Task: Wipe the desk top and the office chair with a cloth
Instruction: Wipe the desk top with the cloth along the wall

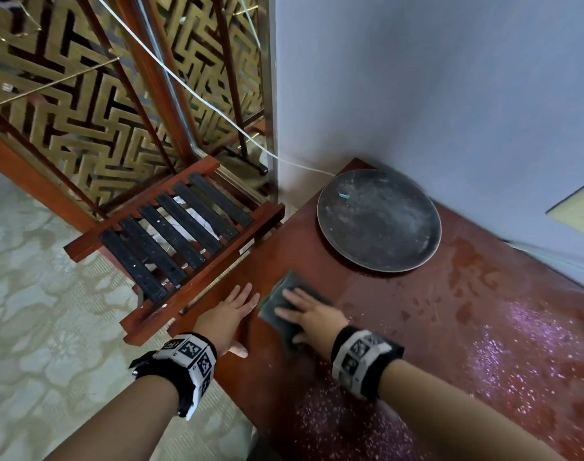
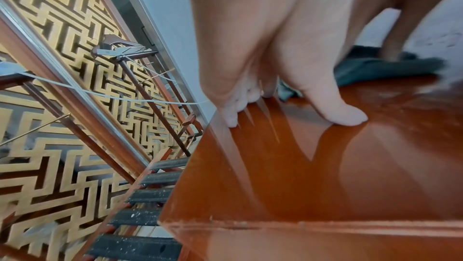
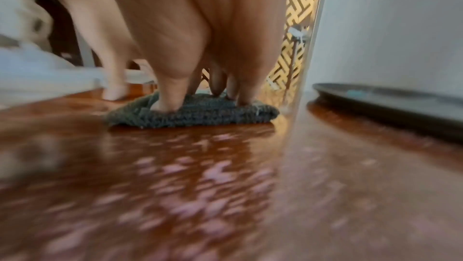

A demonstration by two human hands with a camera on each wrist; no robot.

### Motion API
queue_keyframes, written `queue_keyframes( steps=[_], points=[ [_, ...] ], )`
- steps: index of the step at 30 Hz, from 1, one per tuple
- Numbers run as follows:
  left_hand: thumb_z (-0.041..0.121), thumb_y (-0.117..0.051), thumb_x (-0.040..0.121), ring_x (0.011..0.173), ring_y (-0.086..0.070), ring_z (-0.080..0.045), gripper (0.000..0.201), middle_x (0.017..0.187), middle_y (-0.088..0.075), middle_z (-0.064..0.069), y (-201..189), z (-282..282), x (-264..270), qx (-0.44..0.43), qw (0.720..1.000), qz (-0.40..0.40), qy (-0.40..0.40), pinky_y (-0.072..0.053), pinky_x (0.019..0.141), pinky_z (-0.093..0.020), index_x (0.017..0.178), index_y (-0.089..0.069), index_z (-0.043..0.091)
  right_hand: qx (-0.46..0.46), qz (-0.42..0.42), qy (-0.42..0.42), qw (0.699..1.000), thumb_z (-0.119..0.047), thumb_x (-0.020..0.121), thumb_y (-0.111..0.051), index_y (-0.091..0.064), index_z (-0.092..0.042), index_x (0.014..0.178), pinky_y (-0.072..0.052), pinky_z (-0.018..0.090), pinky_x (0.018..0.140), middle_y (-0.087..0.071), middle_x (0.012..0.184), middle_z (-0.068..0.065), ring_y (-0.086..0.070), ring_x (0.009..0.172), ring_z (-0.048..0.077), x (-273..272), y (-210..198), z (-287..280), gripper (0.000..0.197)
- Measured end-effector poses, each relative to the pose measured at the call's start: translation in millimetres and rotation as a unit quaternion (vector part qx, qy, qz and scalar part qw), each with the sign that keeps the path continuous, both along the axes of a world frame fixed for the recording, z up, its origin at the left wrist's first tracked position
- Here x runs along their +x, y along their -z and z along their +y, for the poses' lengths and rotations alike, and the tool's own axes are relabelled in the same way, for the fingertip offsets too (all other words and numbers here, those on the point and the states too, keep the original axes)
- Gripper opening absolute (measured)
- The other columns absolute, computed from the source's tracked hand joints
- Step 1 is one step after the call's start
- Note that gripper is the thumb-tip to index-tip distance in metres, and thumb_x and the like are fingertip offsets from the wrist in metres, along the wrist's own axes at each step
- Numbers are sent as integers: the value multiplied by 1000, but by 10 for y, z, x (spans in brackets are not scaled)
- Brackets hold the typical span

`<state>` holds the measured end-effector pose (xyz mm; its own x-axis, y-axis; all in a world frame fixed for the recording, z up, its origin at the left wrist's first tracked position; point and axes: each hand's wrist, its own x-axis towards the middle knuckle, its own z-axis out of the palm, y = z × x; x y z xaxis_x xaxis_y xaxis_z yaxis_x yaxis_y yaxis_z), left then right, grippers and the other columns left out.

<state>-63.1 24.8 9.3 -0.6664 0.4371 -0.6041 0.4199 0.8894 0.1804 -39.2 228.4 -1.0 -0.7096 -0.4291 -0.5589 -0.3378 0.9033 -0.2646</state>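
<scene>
A folded grey-green cloth [image 1: 277,302] lies on the dusty reddish-brown desk top [image 1: 433,327], near its left edge. My right hand [image 1: 312,314] presses flat on the cloth with spread fingers; in the right wrist view its fingertips [image 3: 168,104] dig into the cloth [image 3: 200,115]. My left hand [image 1: 232,314] lies flat on the desk's left edge, just left of the cloth, holding nothing. In the left wrist view the left hand [image 2: 275,67] rests fingers and thumb on the glossy wood [image 2: 300,166], with the cloth [image 2: 375,71] beyond it.
A round dark tray [image 1: 378,221] sits on the desk in the far corner by the grey wall. A wooden rack with black straps [image 1: 177,241] stands against the desk's left side. A gold lattice screen [image 1: 84,94] rises behind it. Dust speckles the near desk.
</scene>
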Motion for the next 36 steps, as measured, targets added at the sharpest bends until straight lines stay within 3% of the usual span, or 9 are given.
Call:
queue_keyframes(
  steps=[5, 12, 16, 19, 22, 25, 31, 34, 36],
  points=[
    [35, -74, 76, 144, 14, -16, 112, 156, 22, 3, -17, -71, 114, -6, 1000, 0, 18, -27, 113, -30, 149, 10, 24, 53, 10, 51, 997, -32, 96, -48, -8, -33, 150, -11, 41, 118, 13, 158, -2, 10, 145, 21, -116, -1, 74, 67],
    [34, -72, 79, 145, 14, -19, 110, 156, 22, -1, 41, -112, 149, -26, 998, 10, 50, -25, 115, -30, 149, 11, 22, -41, 27, -54, 997, -29, 94, -51, -20, -29, 148, -5, 41, 118, 6, 158, -2, 9, 145, 21, 843, 110, -469, 62],
    [30, -75, 76, 144, 15, -18, 114, 155, 24, 2, 21, -112, 136, -30, 998, -4, 50, -28, 114, -32, 149, 12, 22, -14, 25, 9, 1000, -35, 93, -52, -18, -34, 148, -10, 38, 118, 6, 158, -6, 7, 145, 15, 506, 67, -256, 65],
    [28, -75, 77, 145, 14, -17, 112, 155, 22, 2, 9, -113, 162, -34, 998, -2, 52, -29, 113, -32, 150, 10, 23, 13, 28, 47, 998, -32, 94, -52, -14, -31, 149, -10, 41, 118, 10, 158, -3, 9, 145, 21, 449, 61, -273, 67],
    [20, -70, 83, 145, 13, -16, 104, 156, 21, 2, 44, -139, 181, -26, 998, 14, 54, -33, 110, -27, 150, 8, 26, -24, 19, -17, 999, -27, 93, -53, -19, -28, 148, -8, 46, 117, 7, 158, 0, 9, 145, 25, 860, 79, -558, 65],
    [14, -67, 85, 144, 13, -15, 101, 156, 22, 3, 81, -152, 180, -25, 998, 28, 58, -39, 104, -25, 149, 10, 28, -67, 15, -42, 997, -25, 93, -53, -26, -29, 146, -8, 42, 119, 1, 158, -4, 5, 146, 19, 995, 53, -586, 61],
    [27, -75, 77, 144, 14, -16, 111, 156, 22, 3, 13, -113, 194, -29, 999, 3, 44, -33, 111, -31, 150, 9, 25, 10, 25, 58, 998, -31, 94, -51, -13, -32, 149, -11, 42, 118, 9, 158, -2, 8, 145, 20, 528, 36, -43, 67],
    [28, -75, 76, 144, 14, -17, 112, 156, 20, 2, 27, -119, 195, -27, 999, 4, 43, -28, 113, -31, 150, 9, 25, -10, 21, 9, 1000, -27, 95, -49, -15, -31, 149, -6, 45, 119, 10, 158, 0, 11, 145, 24, 882, 63, -251, 63],
    [32, -74, 77, 144, 16, -19, 110, 156, 20, 1, 22, -121, 197, -36, 997, 9, 61, -18, 118, -34, 149, 9, 25, -70, 18, -46, 996, -24, 94, -51, -24, -30, 147, -4, 46, 119, 4, 158, -2, 9, 145, 23, 1135, 108, -379, 60]
  ],
)
